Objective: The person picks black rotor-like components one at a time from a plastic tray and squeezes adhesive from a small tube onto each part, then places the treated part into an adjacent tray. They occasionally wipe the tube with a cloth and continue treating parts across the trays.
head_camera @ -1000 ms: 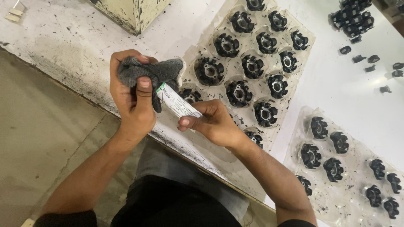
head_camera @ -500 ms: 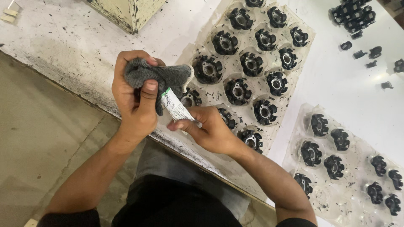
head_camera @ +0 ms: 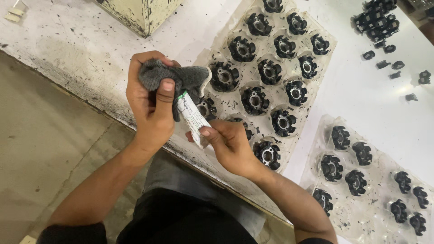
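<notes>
Right now we are clutching a grey cloth (head_camera: pixel 181 79) in our left hand (head_camera: pixel 151 106), while our right hand (head_camera: pixel 230 144) is pinching a small white tube (head_camera: pixel 192 118) against it above the counter (head_camera: pixel 68 49).

A grey cloth (head_camera: pixel 181 79) is showing beside a white, green-marked tube (head_camera: pixel 192 118), with black parts (head_camera: pixel 270 71) sitting in clear trays (head_camera: pixel 316 104) at two o'clock.

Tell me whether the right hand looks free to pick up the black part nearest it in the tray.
Probably not yet: the right hand grips a small tube, so its fingers are occupied, though the black part lies uncovered beside it.
</notes>
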### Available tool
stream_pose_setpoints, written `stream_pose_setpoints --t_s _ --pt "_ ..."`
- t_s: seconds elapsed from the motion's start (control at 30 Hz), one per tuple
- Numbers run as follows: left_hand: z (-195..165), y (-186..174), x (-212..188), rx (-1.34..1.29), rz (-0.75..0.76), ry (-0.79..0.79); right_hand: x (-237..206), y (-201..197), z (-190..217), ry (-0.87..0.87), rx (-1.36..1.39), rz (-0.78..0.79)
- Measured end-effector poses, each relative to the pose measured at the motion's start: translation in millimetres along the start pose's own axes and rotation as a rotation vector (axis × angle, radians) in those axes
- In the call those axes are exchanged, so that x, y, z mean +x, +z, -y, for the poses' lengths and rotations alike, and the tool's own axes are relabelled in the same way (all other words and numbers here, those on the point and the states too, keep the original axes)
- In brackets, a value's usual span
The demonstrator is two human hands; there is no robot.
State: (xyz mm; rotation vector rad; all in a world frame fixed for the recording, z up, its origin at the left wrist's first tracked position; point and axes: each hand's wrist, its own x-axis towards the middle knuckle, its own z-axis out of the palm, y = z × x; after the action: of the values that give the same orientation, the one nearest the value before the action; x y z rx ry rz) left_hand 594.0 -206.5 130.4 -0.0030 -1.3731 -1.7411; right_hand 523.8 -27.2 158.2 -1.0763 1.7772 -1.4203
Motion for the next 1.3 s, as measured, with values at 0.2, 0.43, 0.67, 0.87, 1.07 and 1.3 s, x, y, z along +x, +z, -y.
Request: stream_pose_setpoints --t_s 0.2,0.43,0.67,0.87,1.07,1.3 --pt "-4 12 -7 0.013 0.042 0.027 -8 -6 -5 0.145 -0.03 0.028" --pt "-6 11 -2 0.014 0.043 -0.017 -5 -8 -2 0.135 0.225 0.136" --pt "-12 11 -2 -0.062 0.033 -0.106 -12 -8 17 0.14 0.073 0.129" --pt "-21 3 12 -0.443 -0.033 -0.23 -27 -24 51 -0.459 -0.478 0.04" --pt "-26 19 11 -0.583 -0.106 -0.462 -25 -28 62 -0.873 -0.602 0.066" --pt "-42 33 3 -0.59 -0.094 -0.582 -31 -26 52 -1.053 -0.465 0.058"
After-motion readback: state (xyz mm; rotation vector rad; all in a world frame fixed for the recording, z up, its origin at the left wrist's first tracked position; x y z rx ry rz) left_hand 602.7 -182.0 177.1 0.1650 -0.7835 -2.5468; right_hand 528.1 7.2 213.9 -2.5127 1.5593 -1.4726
